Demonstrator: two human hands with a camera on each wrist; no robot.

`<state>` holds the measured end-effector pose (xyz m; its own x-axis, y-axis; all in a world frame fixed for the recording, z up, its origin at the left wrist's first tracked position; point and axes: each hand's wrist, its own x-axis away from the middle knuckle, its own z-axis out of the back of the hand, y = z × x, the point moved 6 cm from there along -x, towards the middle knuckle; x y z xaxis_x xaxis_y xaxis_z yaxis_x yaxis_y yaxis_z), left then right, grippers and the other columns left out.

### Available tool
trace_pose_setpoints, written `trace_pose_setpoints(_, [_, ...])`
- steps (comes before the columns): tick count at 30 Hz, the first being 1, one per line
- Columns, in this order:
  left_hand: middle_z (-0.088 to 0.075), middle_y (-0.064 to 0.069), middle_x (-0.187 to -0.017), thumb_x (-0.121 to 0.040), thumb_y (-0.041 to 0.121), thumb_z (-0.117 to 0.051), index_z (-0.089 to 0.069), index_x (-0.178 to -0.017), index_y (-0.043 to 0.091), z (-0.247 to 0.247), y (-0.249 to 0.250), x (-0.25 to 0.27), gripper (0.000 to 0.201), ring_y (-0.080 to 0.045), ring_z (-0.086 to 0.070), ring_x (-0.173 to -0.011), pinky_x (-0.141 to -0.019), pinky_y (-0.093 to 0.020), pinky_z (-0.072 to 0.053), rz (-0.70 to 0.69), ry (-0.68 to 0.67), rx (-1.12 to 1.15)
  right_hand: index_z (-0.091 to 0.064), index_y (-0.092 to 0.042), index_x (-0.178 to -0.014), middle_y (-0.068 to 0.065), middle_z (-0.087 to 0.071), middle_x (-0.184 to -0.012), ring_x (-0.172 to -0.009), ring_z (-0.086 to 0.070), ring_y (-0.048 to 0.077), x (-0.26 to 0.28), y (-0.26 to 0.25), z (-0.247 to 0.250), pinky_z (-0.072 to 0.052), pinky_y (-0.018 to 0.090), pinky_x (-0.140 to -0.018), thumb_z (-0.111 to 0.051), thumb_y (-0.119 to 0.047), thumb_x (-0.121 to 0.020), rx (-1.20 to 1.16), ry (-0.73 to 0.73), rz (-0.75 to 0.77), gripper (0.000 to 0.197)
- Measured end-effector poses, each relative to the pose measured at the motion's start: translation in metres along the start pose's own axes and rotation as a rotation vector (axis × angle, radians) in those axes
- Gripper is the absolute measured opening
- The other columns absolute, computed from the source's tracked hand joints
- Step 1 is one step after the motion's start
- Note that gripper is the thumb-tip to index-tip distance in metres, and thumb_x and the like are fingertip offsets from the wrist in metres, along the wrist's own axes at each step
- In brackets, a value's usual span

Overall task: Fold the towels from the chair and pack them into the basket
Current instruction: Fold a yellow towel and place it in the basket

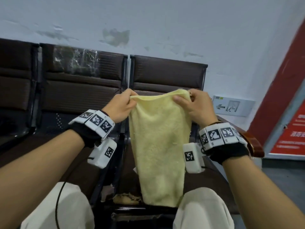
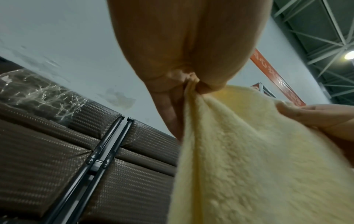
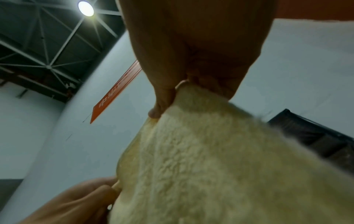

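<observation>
A pale yellow towel [image 1: 158,146] hangs lengthwise in front of me, above a brown chair seat [image 1: 212,182]. My left hand [image 1: 130,100] pinches its top left corner and my right hand [image 1: 183,98] pinches the top right corner. The top edge sags slightly between them. In the left wrist view the left hand [image 2: 191,81] bunches the towel [image 2: 249,159] corner between thumb and fingers. The right wrist view shows the right hand [image 3: 180,87] pinching the towel [image 3: 220,166] edge, with the other hand lower left. No basket is in view.
A row of brown padded chairs [image 1: 79,90] stands against a grey wall [image 1: 148,22]; one backrest carries clear plastic wrap [image 1: 74,61]. A wooden armrest [image 1: 252,142] sits at the right. A red banner [image 1: 290,113] stands far right. My knees in light trousers [image 1: 203,210] are below.
</observation>
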<state>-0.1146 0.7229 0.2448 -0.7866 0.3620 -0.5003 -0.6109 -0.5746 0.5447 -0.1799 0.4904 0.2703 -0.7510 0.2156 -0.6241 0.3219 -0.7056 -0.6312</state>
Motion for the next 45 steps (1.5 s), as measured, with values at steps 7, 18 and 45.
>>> trace_pose_setpoints(7, [-0.061, -0.012, -0.11, -0.098, 0.019, -0.039, -0.052, -0.112, 0.01, -0.039, -0.027, -0.042, 0.021, -0.024, -0.056, -0.096, -0.075, -0.027, -0.038, 0.047, -0.039, -0.013, -0.074, -0.013, -0.076, 0.007, -0.071, -0.075, -0.068, -0.067, 0.02, 0.001, 0.043, -0.037, -0.056, 0.032, -0.062, -0.081, -0.016, -0.071, -0.242, -0.224, -0.288, 0.009])
trace_pose_setpoints(18, [-0.063, -0.009, -0.104, -0.095, -0.003, -0.032, -0.056, -0.107, 0.007, -0.021, 0.001, -0.051, 0.029, -0.016, -0.058, -0.098, -0.087, -0.025, -0.043, -0.074, 0.201, 0.291, -0.074, -0.023, -0.082, -0.002, -0.073, -0.079, -0.078, -0.069, 0.012, -0.009, 0.044, -0.036, -0.057, 0.032, -0.07, -0.079, -0.008, -0.072, -0.081, -0.078, -0.118, 0.018])
trace_pose_setpoints(45, [-0.062, 0.003, -0.111, -0.097, 0.014, -0.044, -0.057, -0.112, 0.022, -0.196, -0.133, 0.078, 0.021, -0.012, -0.058, -0.105, -0.089, -0.031, -0.047, 0.394, -0.238, 0.306, -0.063, -0.019, -0.109, -0.001, -0.066, -0.1, -0.097, -0.063, 0.019, 0.129, 0.205, -0.112, -0.051, 0.036, -0.088, -0.066, -0.02, -0.086, 0.051, -0.494, -0.487, 0.023])
